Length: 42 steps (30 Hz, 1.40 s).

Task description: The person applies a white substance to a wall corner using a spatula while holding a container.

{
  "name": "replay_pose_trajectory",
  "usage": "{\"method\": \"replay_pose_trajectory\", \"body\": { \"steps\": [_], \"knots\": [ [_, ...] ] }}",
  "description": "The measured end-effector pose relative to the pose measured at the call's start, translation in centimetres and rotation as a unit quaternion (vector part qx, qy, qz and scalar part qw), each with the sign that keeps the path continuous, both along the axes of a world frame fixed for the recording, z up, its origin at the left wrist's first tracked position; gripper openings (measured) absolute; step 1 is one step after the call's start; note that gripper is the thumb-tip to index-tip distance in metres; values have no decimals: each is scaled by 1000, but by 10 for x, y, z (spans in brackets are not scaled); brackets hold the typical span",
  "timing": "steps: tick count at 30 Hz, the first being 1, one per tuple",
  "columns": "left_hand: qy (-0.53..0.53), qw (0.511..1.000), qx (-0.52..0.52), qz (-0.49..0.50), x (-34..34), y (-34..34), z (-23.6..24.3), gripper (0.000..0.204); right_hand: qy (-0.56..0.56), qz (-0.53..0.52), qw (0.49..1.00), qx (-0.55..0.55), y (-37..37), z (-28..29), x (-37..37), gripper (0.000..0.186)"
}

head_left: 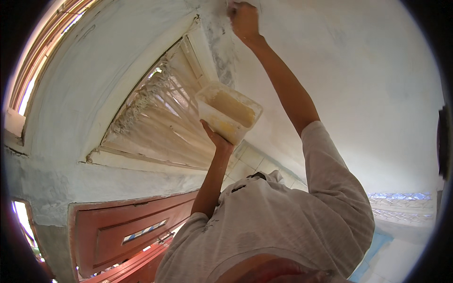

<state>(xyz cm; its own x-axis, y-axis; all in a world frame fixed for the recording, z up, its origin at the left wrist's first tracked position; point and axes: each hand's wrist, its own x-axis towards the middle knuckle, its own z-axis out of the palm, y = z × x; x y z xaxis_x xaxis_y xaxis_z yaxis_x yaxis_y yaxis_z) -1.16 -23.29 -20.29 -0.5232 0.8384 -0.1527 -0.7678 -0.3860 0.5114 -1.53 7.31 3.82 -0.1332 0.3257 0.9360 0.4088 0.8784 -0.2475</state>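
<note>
My left hand [219, 137] holds a translucent rectangular plastic tub [218, 126] from below, its fingers against the side. A pale yellow substance [231, 107] lies inside the tub. My right hand [244, 21] is raised high at the top of the view, closed and held at the pale wall [321, 70] beside a grey patchy strip [222, 52]. What it grips is blurred and too small to name.
A window with a gathered cream curtain [151, 122] is left of the tub. A red panelled door [111, 217] stands at lower left, another window [33, 66] at upper left. Pale tiles [243, 158] show behind my body, blue-patterned trim [401, 198] at right.
</note>
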Motion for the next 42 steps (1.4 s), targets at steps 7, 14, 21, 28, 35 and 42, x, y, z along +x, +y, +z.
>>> {"method": "replay_pose_trajectory", "body": {
  "steps": [7, 14, 21, 28, 35, 42],
  "knots": [
    [-32, 999, 18, 5, -3, -10, 4, 87, -56, 103, 993, -1, -45, 10, 2, 25],
    [-7, 999, 38, -4, -4, -2, 2, 87, -25, 112, 986, -118, -30, 24, 78, 22],
    [-8, 999, 40, 12, -6, -5, 3, 87, -259, 70, 961, 71, 23, 57, 55, 29],
    [-13, 999, 48, -20, -6, -9, -7, 88, -228, -37, 971, -53, 63, 101, -42, 44],
    [-33, 999, 24, 5, -15, -24, -11, 90, -239, 15, 960, -145, 83, 157, -6, 48],
    [-10, 999, -9, 40, -27, -50, -5, 91, -347, -8, 895, -280, 28, 98, -31, 50]
  ]
}}
